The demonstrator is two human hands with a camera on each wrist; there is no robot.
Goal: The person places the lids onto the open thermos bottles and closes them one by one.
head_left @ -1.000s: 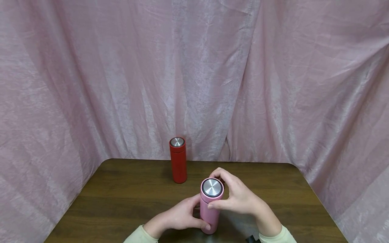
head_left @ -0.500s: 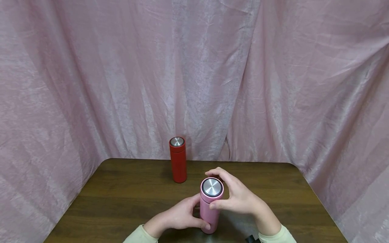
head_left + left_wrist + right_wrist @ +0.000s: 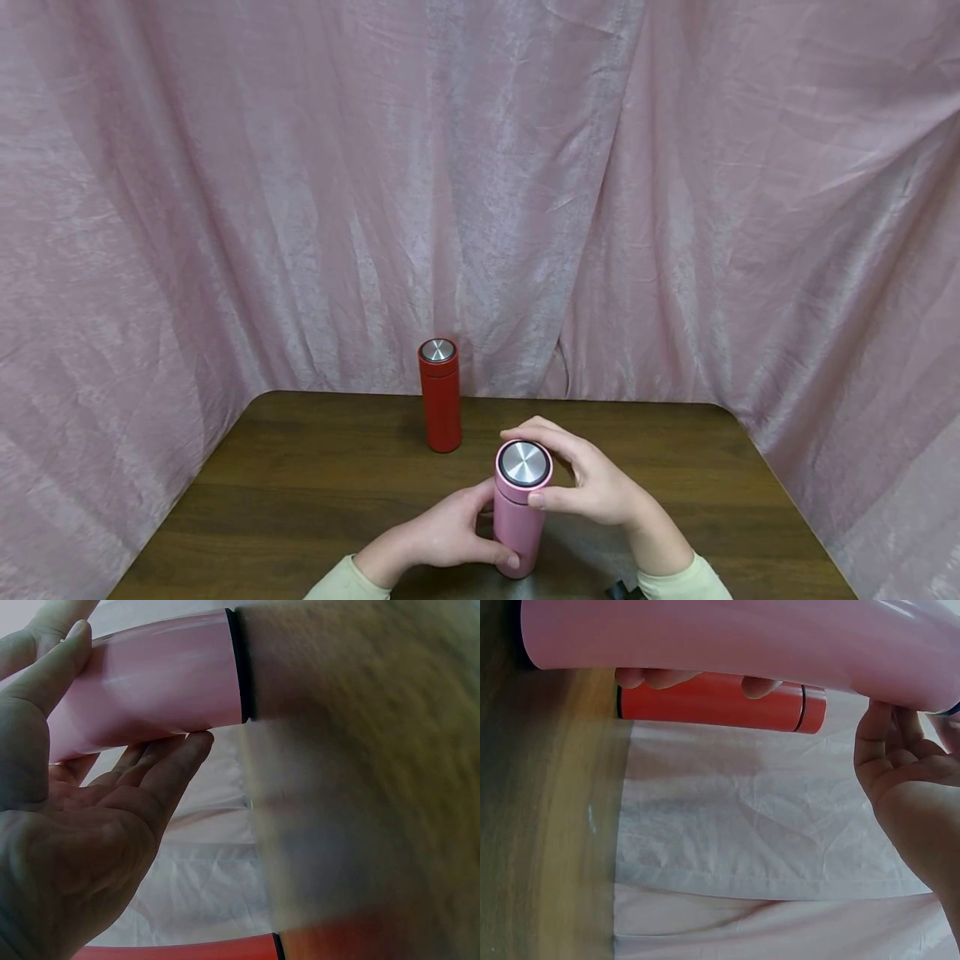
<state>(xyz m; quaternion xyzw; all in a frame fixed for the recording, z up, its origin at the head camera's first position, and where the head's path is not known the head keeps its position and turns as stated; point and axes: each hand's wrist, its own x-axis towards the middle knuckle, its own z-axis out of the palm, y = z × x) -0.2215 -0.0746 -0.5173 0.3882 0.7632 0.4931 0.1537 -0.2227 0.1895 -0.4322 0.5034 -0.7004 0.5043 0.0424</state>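
A pink thermos with a shiny metal-topped lid stands upright on the table in the head view. My left hand grips its body low down, thumb across the front and fingers behind. At the top, my right hand holds the lid between the thumb in front and the fingers at the back. The left wrist view shows the pink thermos sideways with the left hand around it. In the right wrist view, curled fingers of the right hand meet the thermos near its top.
A red thermos stands upright farther back on the brown wooden table, left of the pink one. Behind the table hangs a pink curtain. A small black object sits by the right sleeve.
The right thumb has shifted rightward along the front of the lid, while the right fingertips have come farther left behind it. The left hand and both thermoses stay in place.
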